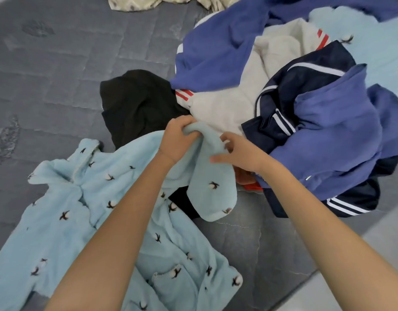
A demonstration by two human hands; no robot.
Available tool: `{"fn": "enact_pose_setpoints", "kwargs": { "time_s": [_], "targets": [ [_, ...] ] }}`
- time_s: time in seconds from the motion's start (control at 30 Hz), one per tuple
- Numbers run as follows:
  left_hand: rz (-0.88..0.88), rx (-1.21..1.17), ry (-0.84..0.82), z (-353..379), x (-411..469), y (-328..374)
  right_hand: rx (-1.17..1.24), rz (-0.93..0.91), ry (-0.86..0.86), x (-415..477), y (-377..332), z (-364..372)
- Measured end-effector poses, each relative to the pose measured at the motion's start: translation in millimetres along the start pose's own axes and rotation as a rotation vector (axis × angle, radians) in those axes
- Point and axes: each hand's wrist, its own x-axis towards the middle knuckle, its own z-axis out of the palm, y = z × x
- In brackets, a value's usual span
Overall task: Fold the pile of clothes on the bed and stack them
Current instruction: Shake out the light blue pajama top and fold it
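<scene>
A light blue fleece pyjama top (65, 212) with small dark flower prints lies spread on the grey bed at lower left. One of its sleeves (210, 187) is lifted over the middle. My left hand (179, 138) grips the bunched upper end of that sleeve. My right hand (239, 152) holds the sleeve just beside it, thumb on the fabric and fingers curled at its far side. The cuff hangs down toward me. Behind the hands sits the unfolded pile (283, 86).
The pile holds a black garment (137, 104), a cream fleece with red stripes (233, 104), blue-purple sweatshirts (337, 131) and a navy white-striped piece (283, 122). Another light blue fleece (377, 48) lies far right. A patterned cloth (135, 2) is at the top. Grey quilted mattress (54, 63) fills the left.
</scene>
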Motion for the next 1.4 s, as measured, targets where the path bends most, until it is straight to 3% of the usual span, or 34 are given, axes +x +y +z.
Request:
{"fn": "enact_pose_setpoints", "kwargs": {
  "time_s": [0.1,0.17,0.27,0.33,0.43,0.63,0.77,0.93,1.2,1.3,1.4],
  "targets": [
    [-0.122,-0.154,0.186,-1.7,11.3,14.4,0.001,0.034,-0.163,-0.7,12.0,-5.7],
    [-0.196,-0.181,0.299,0.0,17.8,15.0,0.217,0.048,-0.194,-2.2,13.8,-12.1],
    [-0.245,-0.185,0.338,0.1,23.9,4.4,0.561,0.044,0.007,1.4,5.9,-30.6],
    [-0.226,-0.045,0.281,-1.8,24.7,-6.8,0.365,-0.024,0.275,6.9,-4.0,-53.5],
    [-0.197,0.222,0.242,-4.2,9.8,-17.0,-0.081,-0.119,0.493,12.6,-23.0,-90.4],
    [-0.188,0.402,0.247,7.3,-75.4,-50.9,-0.543,-0.107,0.537,46.5,-35.3,-100.5],
    [-0.179,0.507,0.142,5.0,-125.8,-78.8,-0.711,-0.329,0.603,52.2,-27.1,-54.3],
    [-0.302,0.628,-0.032,-14.5,-182.6,-103.8,-0.581,-0.458,0.449,34.2,-14.8,39.0],
    [-0.416,0.704,-0.025,-28.2,-307.0,-143.6,-0.616,-0.535,0.209,-36.6,38.8,187.2],
    [-0.494,0.696,0.073,-16.0,-357.0,-150.8,-0.642,-0.446,0.125,-69.8,66.5,224.3],
    [-0.703,0.627,0.244,-0.2,-408.9,-152.7,-0.633,-0.192,0.03,-101.4,95.7,241.4]
  ]
}}
